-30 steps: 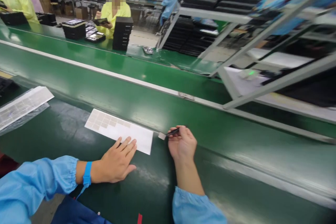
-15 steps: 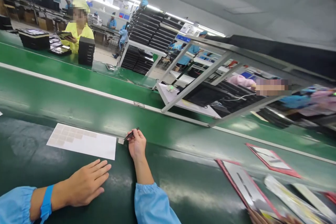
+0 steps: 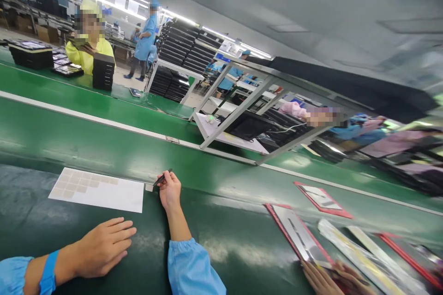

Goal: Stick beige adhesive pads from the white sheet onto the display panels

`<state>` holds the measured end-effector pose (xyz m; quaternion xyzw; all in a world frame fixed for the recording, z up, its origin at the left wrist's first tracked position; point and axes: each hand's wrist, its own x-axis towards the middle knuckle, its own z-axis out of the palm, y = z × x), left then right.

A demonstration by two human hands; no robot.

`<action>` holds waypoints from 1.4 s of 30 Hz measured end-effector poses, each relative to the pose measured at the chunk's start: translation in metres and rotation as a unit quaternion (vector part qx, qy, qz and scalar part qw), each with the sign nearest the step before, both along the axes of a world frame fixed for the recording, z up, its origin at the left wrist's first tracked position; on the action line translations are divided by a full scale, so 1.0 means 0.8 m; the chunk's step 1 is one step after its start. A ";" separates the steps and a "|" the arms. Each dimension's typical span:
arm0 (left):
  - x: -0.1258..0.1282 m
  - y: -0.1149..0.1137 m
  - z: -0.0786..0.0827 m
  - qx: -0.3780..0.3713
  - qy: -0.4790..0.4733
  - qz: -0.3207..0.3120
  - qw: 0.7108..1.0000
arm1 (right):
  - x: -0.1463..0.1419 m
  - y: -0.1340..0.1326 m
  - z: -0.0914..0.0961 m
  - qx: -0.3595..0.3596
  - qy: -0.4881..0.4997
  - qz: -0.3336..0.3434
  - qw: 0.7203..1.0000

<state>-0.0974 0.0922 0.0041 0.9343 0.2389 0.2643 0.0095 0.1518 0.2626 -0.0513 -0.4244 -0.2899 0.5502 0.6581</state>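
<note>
My right hand (image 3: 169,191) is closed on black tweezers (image 3: 162,178), whose tip holds a small pale sticker (image 3: 149,187) just right of a white sticker sheet (image 3: 98,190). The sheet lies flat on the dark green bench (image 3: 221,239), with beige stickers in its left part. My left hand (image 3: 104,246) rests flat on the bench below the sheet, fingers stretched out, holding nothing, a blue wrist strap on it.
A green conveyor belt (image 3: 104,138) runs behind the bench. Red-framed flat panels (image 3: 301,235) lie at the right, where another person's hands (image 3: 332,279) touch one. A tilted metal rack (image 3: 238,110) and black tray stacks (image 3: 102,71) stand beyond, with workers behind.
The view has swung right and up, bringing the red-framed panels and another person's hands into sight. My left hand came off the sticker sheet and rests below it. My right hand keeps the tweezers.
</note>
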 end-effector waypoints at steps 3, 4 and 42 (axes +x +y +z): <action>0.000 0.001 -0.003 0.000 -0.014 -0.002 1.000 | 0.000 0.002 -0.001 0.004 -0.001 0.003 1.000; 0.000 0.001 -0.004 0.001 -0.014 -0.002 1.000 | 0.000 0.002 -0.002 0.005 -0.001 0.004 1.000; -0.002 0.006 -0.006 0.012 0.017 -0.011 1.000 | -0.002 0.003 0.004 0.006 -0.003 0.020 1.000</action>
